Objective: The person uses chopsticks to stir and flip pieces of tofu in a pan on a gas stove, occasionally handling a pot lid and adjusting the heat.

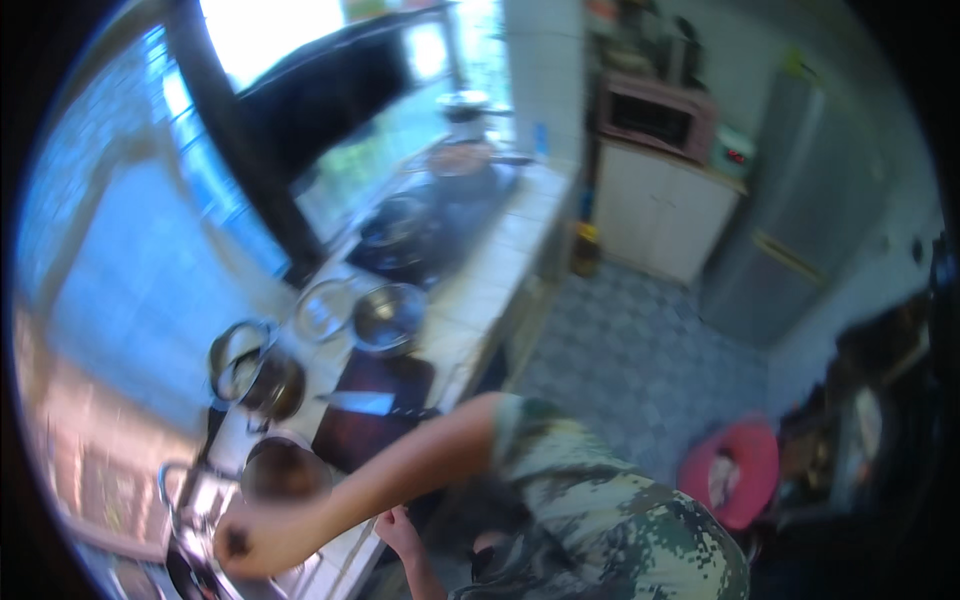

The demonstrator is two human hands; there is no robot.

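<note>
My right hand (pixel 262 544) reaches across the counter to the sink (pixel 300 574), its fingers curled. Blur and a dark patch at the fingers hide whether it holds anything. Close behind it is a round pan (pixel 285 469) with a brownish inside. My left hand (pixel 397 529) is lower, curled at the counter's front edge; its grip is hidden. Beyond my right forearm, a kitchen knife (pixel 364 403) with a broad blade and dark handle lies on a dark cutting board (pixel 352 439). The curved faucet (pixel 165 487) stands at the sink's far side.
A steel pot (pixel 277 386), a steel bowl (pixel 388 319) and a glass lid (pixel 324 309) stand along the tiled counter (pixel 469 296). Farther along are a stove (pixel 465 206) and a dark wok (pixel 394 221). A red basin (pixel 739 472) and a refrigerator (pixel 802 217) are behind me.
</note>
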